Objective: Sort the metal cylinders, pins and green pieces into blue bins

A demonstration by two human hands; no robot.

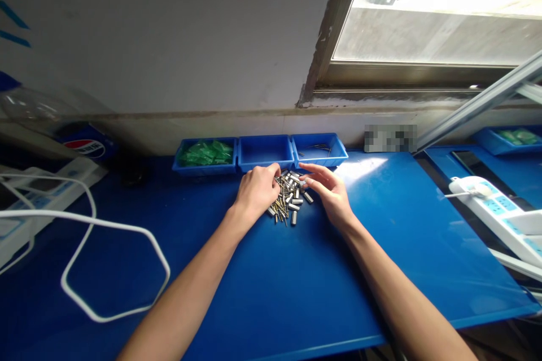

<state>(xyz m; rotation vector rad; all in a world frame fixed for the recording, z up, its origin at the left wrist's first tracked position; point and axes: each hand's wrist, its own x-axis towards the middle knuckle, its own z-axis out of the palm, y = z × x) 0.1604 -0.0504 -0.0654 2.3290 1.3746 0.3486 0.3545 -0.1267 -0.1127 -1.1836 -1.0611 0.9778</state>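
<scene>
A pile of small metal parts (293, 207) lies on the blue table, with thin screw-like pins and thicker silver hexagonal pieces mixed together. At its left edge, my left hand (257, 190) has its fingers curled in; whatever they pinch is hidden. My right hand (329, 192) is at the pile's right side, with thumb and fingers apart around the nearest silver pieces. Just behind the pile stand three joined blue bins: the left bin (203, 170) has green plastic packets (207, 153), the middle bin (266, 167) sits between, and the right bin (340, 153) contains a few thin dark pieces.
A white cable (122, 228) loops over the table's left side near a power strip (80, 175) and a Pepsi bottle (87, 144). To the right are another power strip (495, 203), a metal frame bar (478, 98) and another blue bin (499, 144). Wall and window bound the back.
</scene>
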